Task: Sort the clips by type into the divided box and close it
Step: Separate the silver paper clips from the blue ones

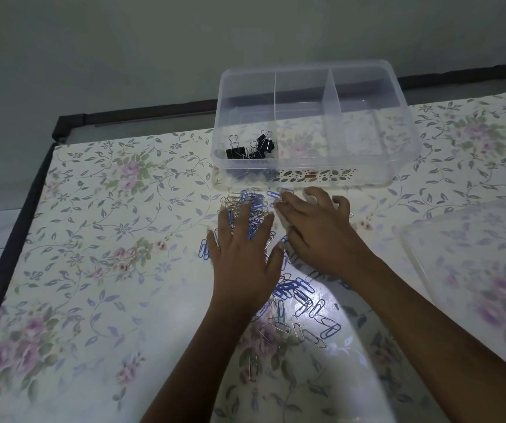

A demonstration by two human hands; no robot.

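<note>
Left hand (242, 254) lies flat, grip wide, fingers spread on the heap of blue and silver paper clips (302, 296). Right hand (315, 233), grip also wide, rests bent fingertips beside it on the counter (108, 239). Just beyond stands the open divided box (399, 154), with black binder clips (251, 148) in its left compartment. Its lid (474, 270) lies to the right.
</note>
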